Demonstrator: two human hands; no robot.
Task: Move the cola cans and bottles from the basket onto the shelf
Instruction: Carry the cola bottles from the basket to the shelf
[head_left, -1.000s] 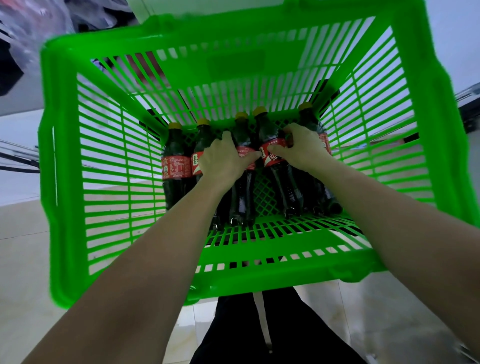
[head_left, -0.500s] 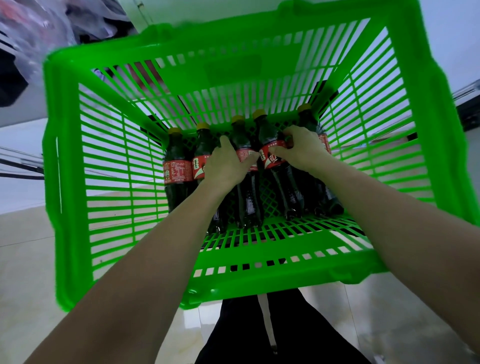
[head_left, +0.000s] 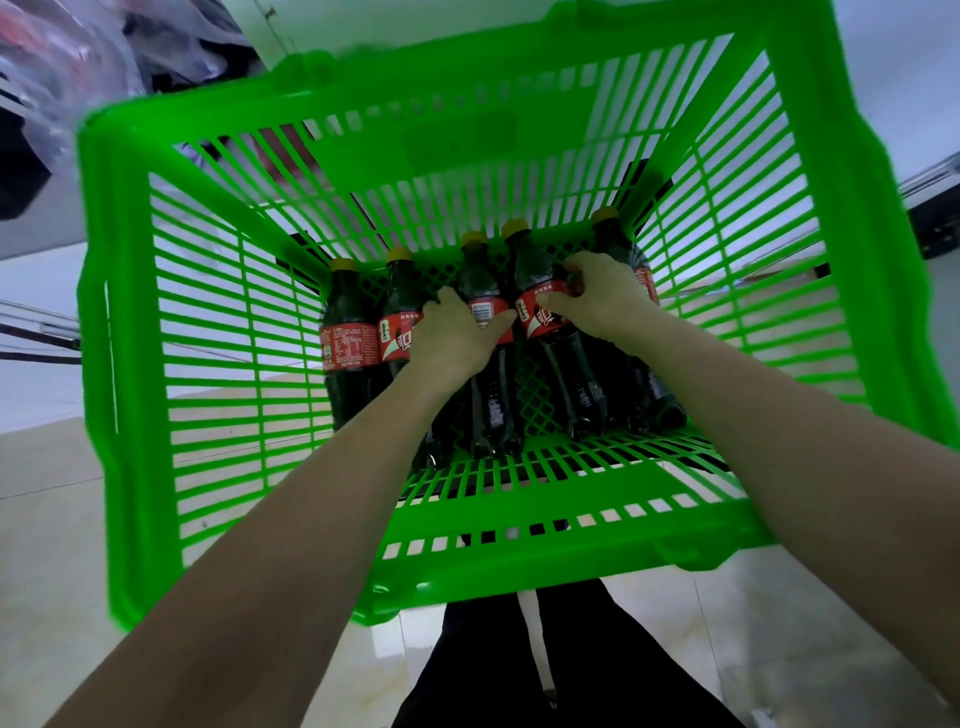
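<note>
left hand (head_left: 451, 338): curls round two middle dark plastic cola bottles with red labels (head_left: 485, 332)
right hand (head_left: 602, 296): grips two bottles further right
location: all five low inside green slatted plastic basket (head_left: 130, 364)
risk: double grip slipping, bottles dropping or snagging slats

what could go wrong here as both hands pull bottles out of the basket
1. The left hand lies across two neighbouring bottles, the second bottle from the left and the middle bottle; lifting both in one grip could let one slip.
2. The right hand grips the fourth bottle right beside the rightmost bottle; pulling up may knock that one over.
3. The green basket has tall slatted walls, so a tilted bottle might catch on the rim.
</note>
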